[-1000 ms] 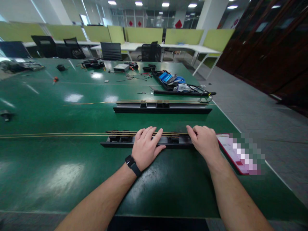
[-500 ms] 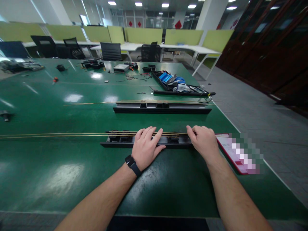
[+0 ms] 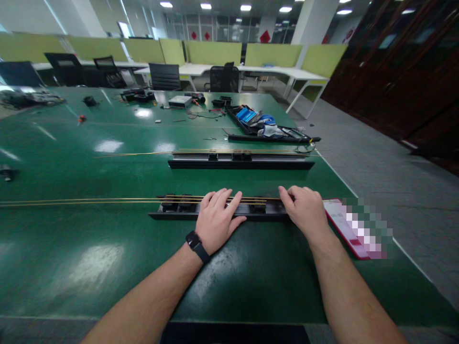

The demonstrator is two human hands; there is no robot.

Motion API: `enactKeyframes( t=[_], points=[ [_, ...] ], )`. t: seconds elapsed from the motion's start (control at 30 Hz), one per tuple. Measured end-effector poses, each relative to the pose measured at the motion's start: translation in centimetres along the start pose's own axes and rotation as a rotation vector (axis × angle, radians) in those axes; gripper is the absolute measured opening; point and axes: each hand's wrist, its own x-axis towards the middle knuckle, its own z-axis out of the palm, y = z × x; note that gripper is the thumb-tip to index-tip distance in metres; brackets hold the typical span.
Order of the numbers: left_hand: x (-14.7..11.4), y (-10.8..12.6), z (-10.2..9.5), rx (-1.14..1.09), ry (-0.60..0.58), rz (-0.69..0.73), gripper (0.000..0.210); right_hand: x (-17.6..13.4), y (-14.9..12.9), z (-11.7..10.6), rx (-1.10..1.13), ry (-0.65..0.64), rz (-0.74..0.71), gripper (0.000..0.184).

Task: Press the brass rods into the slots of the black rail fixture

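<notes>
On the glossy green table (image 3: pixel 107 181), a long black channel bar (image 3: pixel 265 218) lies before another long black bar (image 3: pixel 241 165), left of a red-rimmed flat panel (image 3: pixel 343 226).

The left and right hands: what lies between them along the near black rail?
In the head view, between left hand and right hand, a small black block sits in the rail under thin golden rods.

I see the green surface (image 3: pixel 71 234) as smooth and glossy, with bright white reflections. I make out the rods (image 3: pixel 79 200) as thin, shiny, brass-like metal, and the near rail (image 3: pixel 172 216) as dark, with a satin metallic inside. The watch (image 3: pixel 192 240) has a glossy face; the cabinet (image 3: pixel 390 81) looks like polished wood, the floor (image 3: pixel 353 148) matt.
</notes>
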Motion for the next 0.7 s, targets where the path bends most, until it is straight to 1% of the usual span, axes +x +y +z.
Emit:
enactKeyframes(
  t=[0.1,0.17,0.27,0.37,0.43,0.6,0.7],
  points=[
    [-0.02,-0.04,0.04,0.003,-0.002,0.001,0.057,0.03,0.2,0.22,-0.101,0.0,0.002,0.054],
    [-0.05,-0.06,0.11,0.001,0.001,0.002,0.057,0.03,0.28,0.2,-0.123,-0.002,0.017,0.056],
    [-0.11,-0.07,0.2,-0.002,0.007,0.001,0.057,0.01,0.22,-0.09,-0.055,-0.006,0.036,0.058],
    [-0.11,-0.04,0.18,-0.002,0.003,0.0,0.057,0.0,0.07,-0.4,0.064,-0.021,0.029,0.056],
    [-0.07,-0.02,0.12,0.001,-0.001,-0.001,0.057,0.02,0.0,-0.45,0.093,-0.027,0.02,0.053],
    [0.01,-0.04,0.06,0.0,-0.01,-0.002,0.057,0.12,0.25,-0.16,-0.032,-0.021,0.014,0.051],
    [-0.03,-0.08,0.13,-0.005,-0.01,-0.002,0.057,0.21,0.63,-0.09,-0.12,-0.018,0.038,0.052]
  ],
)
